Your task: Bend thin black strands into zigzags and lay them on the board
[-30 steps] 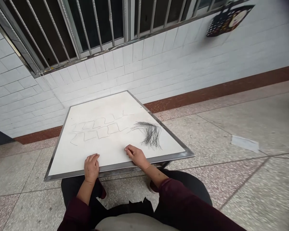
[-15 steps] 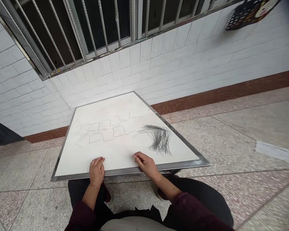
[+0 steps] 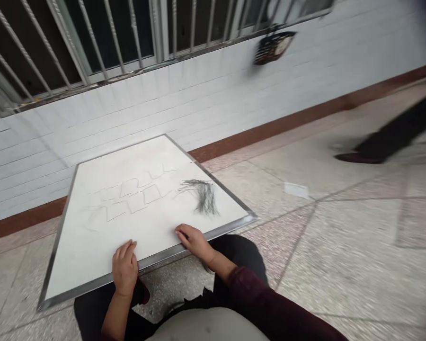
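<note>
Strands [image 3: 205,196] were heaped on the table [image 3: 80,258] at right, liable to be scattered if brushed by a sleeve [image 3: 255,289]; left hand [image 3: 125,267] loosely curled, right hand [image 3: 194,241] fingertips together, any pinched strand indiscernible.

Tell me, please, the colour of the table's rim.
Metallic grey; the rim shows best in the head view.

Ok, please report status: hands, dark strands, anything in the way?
Left fingers curled, right fingers bunched, both at near edge of white tabletop; grip unclear. Thin dark strands farther up, untouched. Blurred trouser leg at far right, apart from tabletop.
</note>
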